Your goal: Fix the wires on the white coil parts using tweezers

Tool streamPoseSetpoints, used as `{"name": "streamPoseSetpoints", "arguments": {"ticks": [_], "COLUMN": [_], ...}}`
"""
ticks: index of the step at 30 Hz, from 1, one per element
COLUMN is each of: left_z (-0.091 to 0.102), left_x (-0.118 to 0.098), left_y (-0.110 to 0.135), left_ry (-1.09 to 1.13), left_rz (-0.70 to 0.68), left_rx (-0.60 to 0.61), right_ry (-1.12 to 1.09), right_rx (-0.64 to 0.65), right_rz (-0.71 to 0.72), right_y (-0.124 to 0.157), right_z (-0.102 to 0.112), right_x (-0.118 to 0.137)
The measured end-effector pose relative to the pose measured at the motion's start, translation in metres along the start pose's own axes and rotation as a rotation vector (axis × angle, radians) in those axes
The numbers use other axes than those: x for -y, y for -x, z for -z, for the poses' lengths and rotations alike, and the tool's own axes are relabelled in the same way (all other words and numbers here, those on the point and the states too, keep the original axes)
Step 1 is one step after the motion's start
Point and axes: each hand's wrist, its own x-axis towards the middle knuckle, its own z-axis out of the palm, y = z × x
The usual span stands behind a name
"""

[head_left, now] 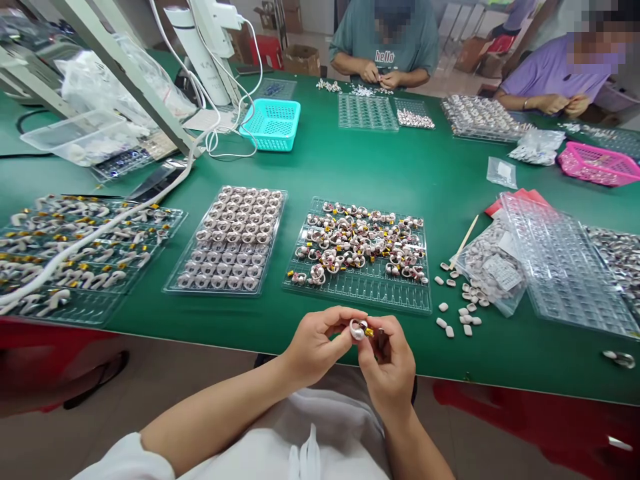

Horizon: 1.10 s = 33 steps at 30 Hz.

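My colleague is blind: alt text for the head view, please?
A person's left hand and right hand hold a small white curved part with a gold tab at a green table, before a transparent tray of similar parts.

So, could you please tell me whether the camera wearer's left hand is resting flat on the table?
No, the left hand pinches a small white part between its thumb and fingers.

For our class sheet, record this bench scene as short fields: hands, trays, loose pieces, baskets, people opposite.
Left hand: pinching a small ring-shaped part
Right hand: fingertips at the same part, by its yellow bit
Tray ahead: jumbled pale parts with yellow bits
Tray left of it: pale parts in rows
Loose pieces: whitish, on the green table
Baskets: turquoise one, pink one
Opposite: person in grey-green, person in purple
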Motion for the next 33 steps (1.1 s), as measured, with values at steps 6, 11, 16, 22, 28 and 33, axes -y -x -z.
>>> {"name": "streamPoseSetpoints", "arguments": {"ticks": [6,11,16,22,28,33], "left_z": [0.001,0.002,0.004,0.01,0.017,0.021], "left_x": [0.001,0.003,0.004,0.002,0.003,0.003], "left_y": [0.001,-0.001,-0.002,-0.003,-0.006,-0.008], "left_ry": [-0.071,-0.107,-0.129,-0.205,-0.288,-0.382], "left_rz": [-0.164,-0.228,-0.241,-0.267,-0.435,-0.494], "left_rx": [0.034,0.039,0.02,0.088,0.156,0.203], "right_ry": [-0.028,-0.057,-0.075,-0.027,-0.022,-0.009], "right_rx": [-0.057,-0.091,-0.043,0.027,0.051,0.035], "right_rz": [0.003,-0.032,-0.088,-0.172,-0.18,-0.156], "right_y": [-0.003,-0.002,-0.005,-0.011,-0.013,-0.012], "right_z": [0.0,-0.001,0.001,0.006,0.007,0.004], "right_x": [-0.002,-0.004,-0.004,0.007,0.01,0.01]}}
